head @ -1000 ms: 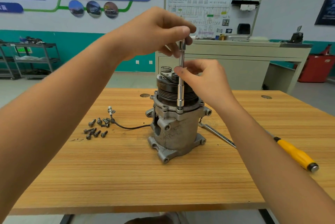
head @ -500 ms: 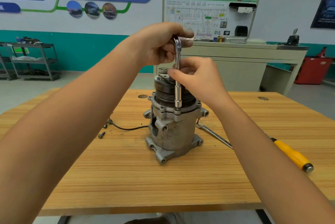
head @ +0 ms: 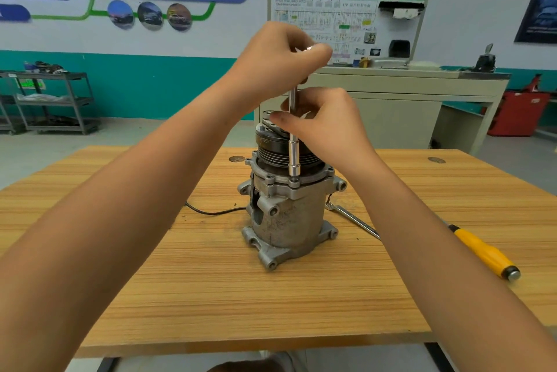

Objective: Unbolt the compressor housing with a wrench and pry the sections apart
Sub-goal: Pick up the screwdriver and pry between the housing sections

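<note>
Since 0.5 s ago the left hand (head: 277, 61) has closed further over the top of the wrench (head: 293, 157), so the bent head that showed then is now almost covered by its fingers.

1 wooden bench (head: 211, 296) fills the lower frame. 2 bare forearms reach in from the lower corners and meet at upper centre. The left hand sits highest, fingers curled tight round the wrench top. The right hand (head: 328, 127) is just below it, thumb and curled fingers pinching the shaft midway.

1 compressor (head: 289, 221) stands upright at centre frame on the bench, pulley end up. The wrench stands vertical, its socket on a bolt (head: 294, 183) in the upper flange.

Right of centre lie 1 yellow-handled screwdriver (head: 485, 254) and 1 flat spanner (head: 352, 218), its end near the housing. 1 black cable (head: 211, 211) runs left from the compressor.
</note>
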The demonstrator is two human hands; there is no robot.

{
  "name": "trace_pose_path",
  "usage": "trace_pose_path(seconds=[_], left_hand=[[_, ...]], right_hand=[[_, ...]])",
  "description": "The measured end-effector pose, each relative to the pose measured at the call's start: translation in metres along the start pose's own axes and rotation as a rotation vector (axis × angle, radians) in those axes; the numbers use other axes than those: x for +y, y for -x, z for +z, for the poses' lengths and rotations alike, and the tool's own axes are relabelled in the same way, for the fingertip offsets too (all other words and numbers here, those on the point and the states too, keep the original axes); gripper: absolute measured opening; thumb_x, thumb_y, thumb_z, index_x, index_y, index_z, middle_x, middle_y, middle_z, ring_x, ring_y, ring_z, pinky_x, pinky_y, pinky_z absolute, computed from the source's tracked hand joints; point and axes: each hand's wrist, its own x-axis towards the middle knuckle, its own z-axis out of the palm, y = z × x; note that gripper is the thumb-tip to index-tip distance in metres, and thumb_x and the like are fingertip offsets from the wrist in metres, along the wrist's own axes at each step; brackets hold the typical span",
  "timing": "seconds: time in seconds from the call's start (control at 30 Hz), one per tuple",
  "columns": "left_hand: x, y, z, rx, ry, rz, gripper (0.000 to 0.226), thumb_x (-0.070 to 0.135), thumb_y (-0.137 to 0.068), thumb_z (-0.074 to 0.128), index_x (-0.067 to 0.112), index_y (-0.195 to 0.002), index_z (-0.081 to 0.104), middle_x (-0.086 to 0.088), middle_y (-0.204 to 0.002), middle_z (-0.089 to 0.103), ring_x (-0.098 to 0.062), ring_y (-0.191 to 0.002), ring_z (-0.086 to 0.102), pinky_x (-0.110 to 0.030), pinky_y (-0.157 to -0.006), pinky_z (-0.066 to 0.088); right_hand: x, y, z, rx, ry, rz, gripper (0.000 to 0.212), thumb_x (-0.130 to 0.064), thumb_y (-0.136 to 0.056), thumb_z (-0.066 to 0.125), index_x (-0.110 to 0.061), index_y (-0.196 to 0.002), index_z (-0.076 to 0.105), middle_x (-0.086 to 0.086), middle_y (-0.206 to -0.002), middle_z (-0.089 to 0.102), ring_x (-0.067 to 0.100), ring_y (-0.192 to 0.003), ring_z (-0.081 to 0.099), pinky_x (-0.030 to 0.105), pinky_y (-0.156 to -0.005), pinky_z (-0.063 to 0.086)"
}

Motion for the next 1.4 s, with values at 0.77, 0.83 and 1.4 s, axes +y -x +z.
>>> trace_pose_path(seconds=[0.77,0.83,1.4], left_hand=[[-0.009,0.000,-0.011,-0.212,0.213,-0.133,0.027,0.032,-0.089,0.060,0.006,-0.097,0.065,0.006,-0.059,0.059,-0.003,-0.045,0.043,-0.014,-0.047,0.035],[-0.015,0.004,-0.020,-0.394,0.560,-0.238,0.023,0.024,-0.080,0.062,0.014,-0.100,0.062,0.007,-0.071,0.068,-0.003,-0.052,0.051,-0.014,-0.053,0.042],[-0.024,0.018,-0.012,-0.423,0.447,-0.080,0.015,0.016,-0.082,0.062,0.018,-0.096,0.066,0.001,-0.089,0.071,-0.013,-0.085,0.064,-0.029,-0.079,0.051]], right_hand=[[0.008,0.005,-0.002,0.021,-0.087,-0.045,0.008,-0.019,-0.076,0.072,-0.022,-0.081,0.066,-0.015,-0.066,0.062,-0.009,-0.063,0.057,0.013,-0.063,0.047],[0.012,0.006,-0.006,-0.072,-0.248,-0.039,0.011,-0.012,-0.082,0.066,-0.016,-0.092,0.068,-0.007,-0.082,0.069,-0.003,-0.080,0.064,0.016,-0.075,0.051],[0.014,0.005,-0.008,-0.180,-0.042,-0.038,0.019,-0.026,-0.092,0.053,-0.017,-0.094,0.070,-0.034,-0.102,0.041,0.009,-0.126,0.032,0.040,-0.107,0.025]])
